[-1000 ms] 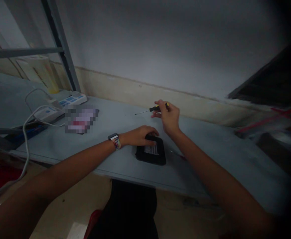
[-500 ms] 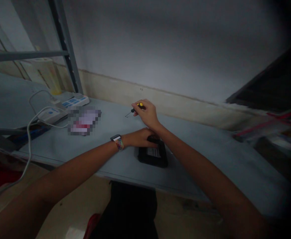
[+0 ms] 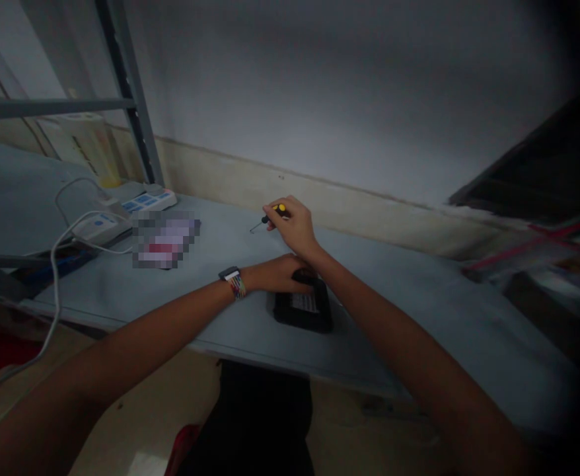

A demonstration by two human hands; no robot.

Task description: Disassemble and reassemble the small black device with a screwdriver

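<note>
My right hand point(image 3: 294, 225) is closed around a small screwdriver point(image 3: 281, 210) with a black and yellow handle. Its thin shaft points down and left, with the tip close above the table; whether anything sits on the tip is too small to tell. Below and nearer to me, my left hand point(image 3: 283, 272) grips a black box-like device point(image 3: 304, 320) resting on the table. A pale label with print shows in the middle of the device. My right forearm crosses over the left fingers and hides part of them and the device's far right side.
On the table point(image 3: 240, 324) to the left lies a phone-like item point(image 3: 168, 241), blurred out. Behind it are a power strip point(image 3: 151, 200), a white adapter point(image 3: 102, 225) and a white cable point(image 3: 56, 284). A metal frame post point(image 3: 139, 112) rises there. Plastic bags point(image 3: 528, 254) lie far right.
Both hands keep their holds on the screwdriver and the black device. The whole view has shifted very slightly; nothing else has visibly moved.
</note>
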